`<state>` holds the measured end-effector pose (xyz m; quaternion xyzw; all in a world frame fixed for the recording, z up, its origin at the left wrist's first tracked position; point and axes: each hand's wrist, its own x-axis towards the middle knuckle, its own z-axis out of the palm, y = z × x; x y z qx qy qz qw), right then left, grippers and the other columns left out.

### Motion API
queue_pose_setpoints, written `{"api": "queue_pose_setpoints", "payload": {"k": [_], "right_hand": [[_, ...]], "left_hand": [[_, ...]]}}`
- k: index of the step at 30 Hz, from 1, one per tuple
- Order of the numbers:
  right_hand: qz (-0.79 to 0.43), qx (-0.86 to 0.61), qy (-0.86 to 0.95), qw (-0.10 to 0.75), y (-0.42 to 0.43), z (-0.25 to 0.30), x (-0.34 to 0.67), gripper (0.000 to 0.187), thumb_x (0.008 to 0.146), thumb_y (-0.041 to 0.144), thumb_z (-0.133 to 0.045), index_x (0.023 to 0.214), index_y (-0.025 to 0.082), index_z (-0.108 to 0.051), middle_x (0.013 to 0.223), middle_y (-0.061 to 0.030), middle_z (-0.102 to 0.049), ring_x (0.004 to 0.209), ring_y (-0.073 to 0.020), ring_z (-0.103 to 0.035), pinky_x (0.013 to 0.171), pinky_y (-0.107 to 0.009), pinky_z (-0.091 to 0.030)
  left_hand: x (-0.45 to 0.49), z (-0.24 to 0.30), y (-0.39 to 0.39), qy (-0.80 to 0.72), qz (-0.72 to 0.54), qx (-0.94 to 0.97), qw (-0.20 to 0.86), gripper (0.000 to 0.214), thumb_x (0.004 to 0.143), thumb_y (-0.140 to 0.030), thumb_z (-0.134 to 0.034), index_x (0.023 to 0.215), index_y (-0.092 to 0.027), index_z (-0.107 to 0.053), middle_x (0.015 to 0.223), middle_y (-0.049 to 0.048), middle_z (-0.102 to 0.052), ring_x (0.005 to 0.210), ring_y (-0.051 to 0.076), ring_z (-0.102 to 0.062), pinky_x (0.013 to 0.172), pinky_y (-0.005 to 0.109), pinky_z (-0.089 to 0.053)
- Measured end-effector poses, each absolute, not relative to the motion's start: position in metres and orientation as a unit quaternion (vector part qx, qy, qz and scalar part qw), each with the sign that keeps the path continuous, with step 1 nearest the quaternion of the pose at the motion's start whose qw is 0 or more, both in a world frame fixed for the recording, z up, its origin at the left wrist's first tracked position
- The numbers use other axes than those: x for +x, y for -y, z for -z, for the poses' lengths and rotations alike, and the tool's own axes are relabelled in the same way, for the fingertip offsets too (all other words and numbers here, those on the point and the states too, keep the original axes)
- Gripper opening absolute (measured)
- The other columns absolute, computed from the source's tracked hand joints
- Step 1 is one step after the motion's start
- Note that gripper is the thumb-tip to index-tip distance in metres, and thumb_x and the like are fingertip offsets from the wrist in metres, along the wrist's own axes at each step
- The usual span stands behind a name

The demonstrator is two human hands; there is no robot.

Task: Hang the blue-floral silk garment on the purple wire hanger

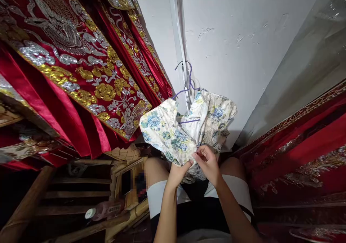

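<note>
A cream top with blue and yellow flowers hangs from a purple wire hanger in front of my knees. Its V-shaped neckline faces me, with the hanger's lower bar showing through the opening. My left hand grips the lower front of the top, thumb over the cloth and the other fingers hidden behind it. Just to the right, my right hand pinches the front edge near the bottom of the V. What lies between those fingertips is too small to make out.
Red costumes with gold and silver sequins hang at the left. More red fabric under clear plastic lines the right side. A white wall stands ahead. Low at left are a wooden chair and a bottle with a white cap.
</note>
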<state>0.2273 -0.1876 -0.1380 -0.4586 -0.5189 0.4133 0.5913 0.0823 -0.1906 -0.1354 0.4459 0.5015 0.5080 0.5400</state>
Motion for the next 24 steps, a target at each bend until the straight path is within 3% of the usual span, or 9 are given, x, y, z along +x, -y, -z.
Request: {"api": "queue_pose_setpoints", "payload": {"k": [6,14,18,20,24], "right_hand": [[-0.446,-0.418,0.557,0.563,0.178,0.115,0.236,0.032,0.096,0.048,-0.061,0.082,0.022,-0.050,0.069,0.0052,-0.038,0.063,-0.0125,-0.039,0.060,-0.027,-0.033],[-0.489,-0.446,0.563,0.495,0.189,0.119,0.247,0.045,0.100,0.051,-0.054,0.067,0.022,-0.050,0.062,0.0013,-0.050,0.060,-0.0141,-0.045,0.061,-0.029,-0.035],[-0.483,-0.459,0.560,0.493,0.193,0.117,0.250,0.043,0.097,0.049,-0.057,0.065,0.022,-0.055,0.062,-0.0008,-0.055,0.061,-0.0158,-0.048,0.060,-0.030,-0.036],[-0.472,-0.474,0.545,0.506,0.193,0.115,0.251,0.040,0.094,0.047,-0.059,0.062,0.022,-0.056,0.061,-0.0012,-0.056,0.060,-0.0163,-0.048,0.058,-0.030,-0.036],[-0.472,-0.481,0.517,0.529,0.194,0.114,0.248,0.038,0.090,0.045,-0.062,0.061,0.022,-0.057,0.058,-0.0012,-0.057,0.059,-0.0162,-0.048,0.057,-0.030,-0.037]], "left_hand": [[0.080,0.131,0.197,-0.518,-0.515,0.444,0.518,0.060,0.060,-0.027,-0.087,0.116,-0.018,-0.067,0.124,0.0135,-0.073,0.134,0.033,-0.058,0.119,0.044,-0.040],[0.078,0.138,0.193,-0.518,-0.554,0.384,0.526,0.052,0.063,-0.031,-0.086,0.110,-0.017,-0.071,0.120,0.0110,-0.074,0.125,0.030,-0.063,0.116,0.042,-0.041],[0.079,0.146,0.189,-0.522,-0.582,0.339,0.522,0.053,0.060,-0.032,-0.089,0.106,-0.018,-0.069,0.111,0.0095,-0.074,0.119,0.029,-0.065,0.110,0.041,-0.046],[0.078,0.152,0.187,-0.533,-0.642,0.284,0.472,0.050,0.064,-0.034,-0.087,0.106,-0.019,-0.066,0.107,0.0079,-0.071,0.114,0.027,-0.065,0.103,0.039,-0.049],[0.072,0.160,0.188,-0.539,-0.769,0.247,0.236,0.047,0.072,-0.030,-0.079,0.113,-0.025,-0.057,0.117,0.0044,-0.060,0.115,0.021,-0.059,0.098,0.031,-0.047]]}}
